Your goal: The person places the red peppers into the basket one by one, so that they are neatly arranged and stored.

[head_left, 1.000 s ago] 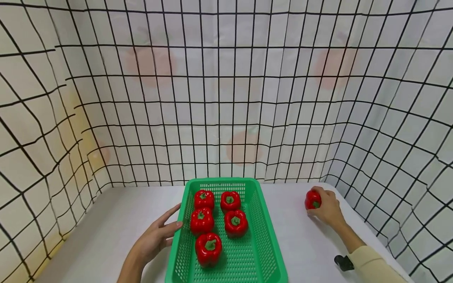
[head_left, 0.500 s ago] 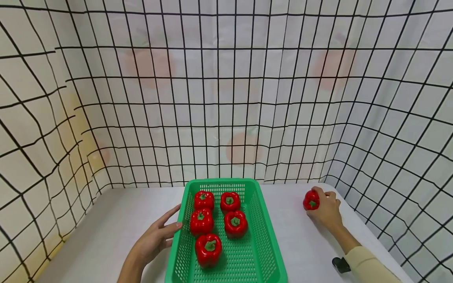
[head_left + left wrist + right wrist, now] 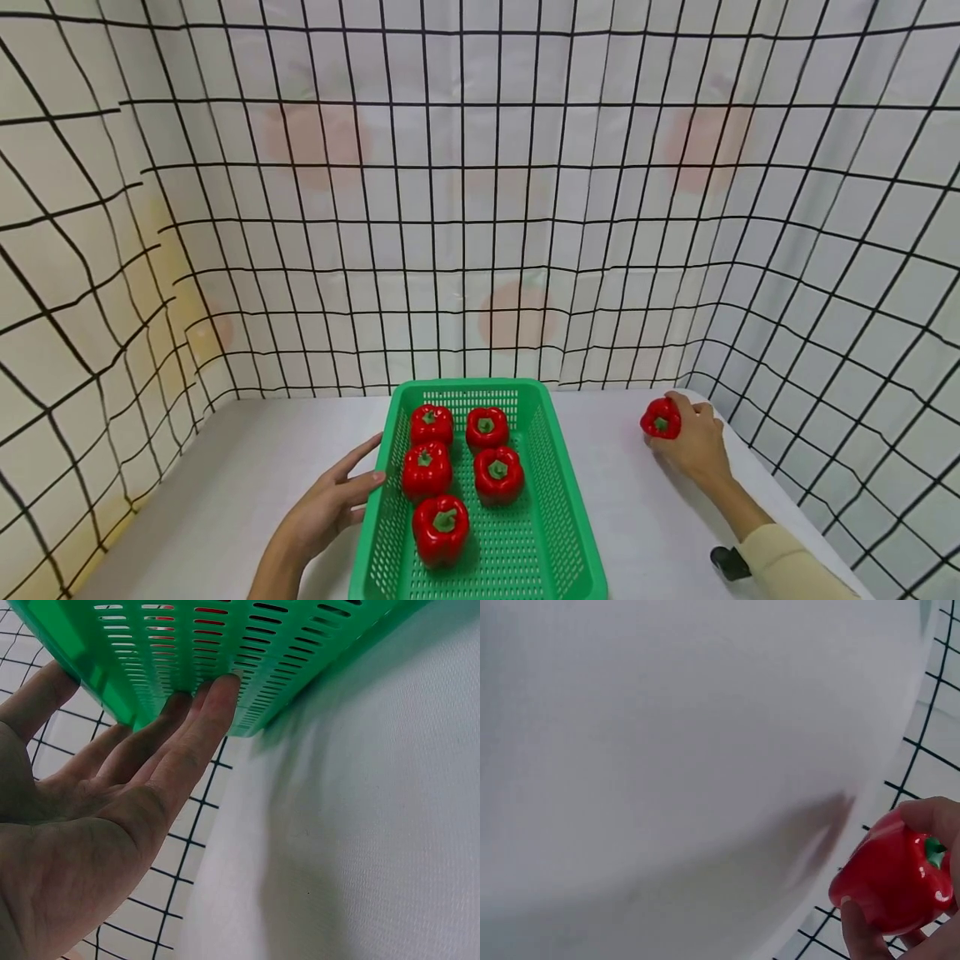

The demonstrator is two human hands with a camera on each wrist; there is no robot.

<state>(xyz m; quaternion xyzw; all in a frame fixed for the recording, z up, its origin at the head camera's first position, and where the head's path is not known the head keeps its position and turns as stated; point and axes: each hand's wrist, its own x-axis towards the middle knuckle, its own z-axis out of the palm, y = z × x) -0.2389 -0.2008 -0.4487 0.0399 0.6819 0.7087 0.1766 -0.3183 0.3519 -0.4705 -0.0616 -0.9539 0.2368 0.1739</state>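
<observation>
My right hand (image 3: 696, 442) grips a red bell pepper (image 3: 662, 418) with a green stem, over the right side of the table. In the right wrist view a thumb and fingers (image 3: 861, 930) curl round that pepper (image 3: 889, 877), and a shadow falls on the white surface beside it. My left hand (image 3: 327, 505) rests against the left wall of a green plastic basket (image 3: 567, 492), fingers extended. The left wrist view has its straight fingertips on the slotted basket wall (image 3: 277, 652). Several red bell peppers (image 3: 441, 531) stand in the basket, stems up, mostly along its left and middle.
A white table (image 3: 615, 517) lies under the basket. Black wire grid (image 3: 495, 192) stands along the back and both sides, with white sheeting behind it. A small black object (image 3: 729, 563) sits at the right sleeve's cuff (image 3: 776, 554).
The pepper in my right hand has tilted and turned slightly, its stem end now facing me more. The left hand and basket stay nearly still.
</observation>
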